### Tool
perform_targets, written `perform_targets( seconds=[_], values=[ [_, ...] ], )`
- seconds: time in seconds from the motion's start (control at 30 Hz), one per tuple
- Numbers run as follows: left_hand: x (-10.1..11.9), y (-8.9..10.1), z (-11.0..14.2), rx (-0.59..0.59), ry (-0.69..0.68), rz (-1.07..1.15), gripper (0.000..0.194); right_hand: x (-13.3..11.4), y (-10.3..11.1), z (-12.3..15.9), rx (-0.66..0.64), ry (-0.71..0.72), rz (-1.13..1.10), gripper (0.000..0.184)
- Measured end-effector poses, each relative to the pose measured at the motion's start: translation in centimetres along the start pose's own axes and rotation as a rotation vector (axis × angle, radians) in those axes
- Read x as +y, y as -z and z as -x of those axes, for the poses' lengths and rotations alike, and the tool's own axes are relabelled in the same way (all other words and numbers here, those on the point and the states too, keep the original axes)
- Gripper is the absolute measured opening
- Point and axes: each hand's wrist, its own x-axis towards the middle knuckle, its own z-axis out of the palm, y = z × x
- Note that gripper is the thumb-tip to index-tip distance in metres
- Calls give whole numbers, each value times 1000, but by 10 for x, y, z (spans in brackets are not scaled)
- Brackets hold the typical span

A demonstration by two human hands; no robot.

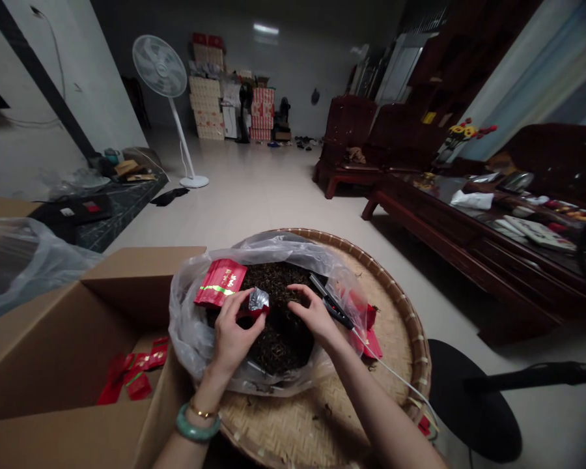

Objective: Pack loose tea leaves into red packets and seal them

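My left hand (234,332) pinches a small red packet with a silver open mouth (258,302), held over a clear plastic bag (190,326) of dark loose tea leaves (278,339). My right hand (315,312) reaches into the tea beside the packet, fingers curled as if pinching leaves. A stack of red packets (221,281) rests on the bag's left edge. A black sealing tool with a white cord (331,303) lies just right of my right hand. The bag sits on a round woven tray (395,326).
An open cardboard box (78,339) at left holds several red packets (137,374). A black stool (473,397) stands at right, a long dark wooden table (469,241) beyond it. A standing fan (161,71) and stacked boxes (209,104) are far back.
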Motion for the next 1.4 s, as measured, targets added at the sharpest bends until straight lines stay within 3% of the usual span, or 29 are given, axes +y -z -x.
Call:
perform_targets(
  seconds=[0.13, 0.23, 0.37, 0.53, 0.67, 0.77, 0.87, 0.93, 1.0, 1.1, 1.2, 1.27, 1.4],
  values=[
    [2, 1, -1, -4, -5, -22, 37, -9, -5, 3, -45, -330, -572, 36],
    [2, 1, -1, -11, -11, -22, 37, -16, -9, 3, -23, -453, -869, 26],
    [1, 0, -1, -10, -21, -23, 37, -23, -9, 1, -1, -522, -1007, 13],
    [3, -4, -2, -10, -42, -37, 37, -19, -6, 0, 12, -585, -1094, 11],
    [3, -6, -2, -16, -48, -31, 37, -13, -8, 2, 35, -413, -937, 26],
    [4, -6, -2, -15, -50, -33, 36, -11, -10, 3, 79, -173, -507, 39],
    [5, -5, -1, -19, -53, -37, 36, -11, -10, 1, 124, 74, -103, 32],
    [5, -5, -1, -25, -56, -37, 36, -12, -10, -1, 113, 144, -36, 29],
    [6, -6, -1, -25, -56, -35, 36, -13, -10, -2, 88, 70, -183, 30],
    [6, -7, -1, -25, -52, -26, 36, -17, -9, -4, 67, -233, -644, 33],
    [5, -7, -1, -30, -57, -20, 36, -22, -6, -7, 74, -460, -1017, 20],
    [5, -8, -1, -31, -64, -23, 36, -26, -3, -9, 99, -521, -1151, 16],
    [6, -9, 0, -34, -59, -25, 36, -27, -4, -12, 124, -573, -1246, 26]
  ],
)
